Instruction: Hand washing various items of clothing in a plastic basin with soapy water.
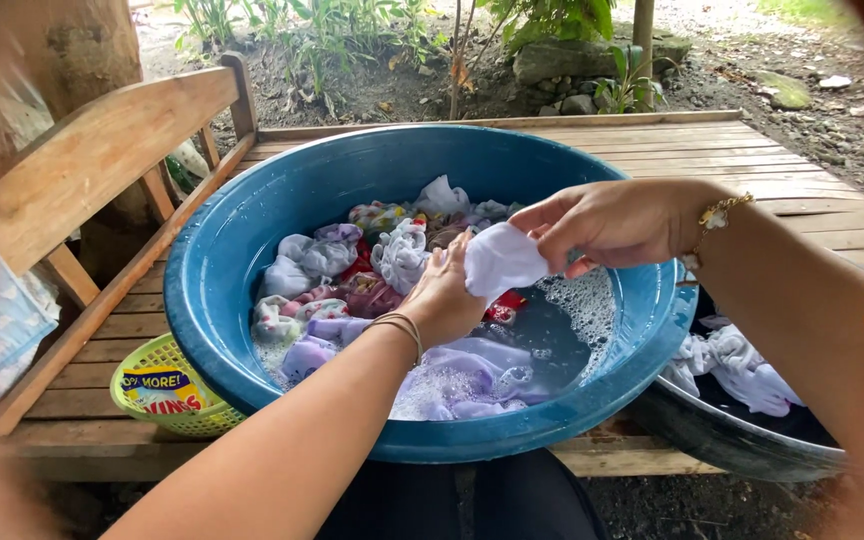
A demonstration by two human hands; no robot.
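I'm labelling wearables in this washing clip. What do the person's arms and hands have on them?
Both forearms are bare, with no sleeves showing and no gloves. The left hand has thin bangles around its wrist. The right hand has a fine gold chain bracelet with a small pale flower-shaped charm.

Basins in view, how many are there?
2. The big blue basin of soapy laundry sits on the wooden platform under both hands; a dark basin with wrung white clothes sits at its right, partly cut off. Others may be hidden.
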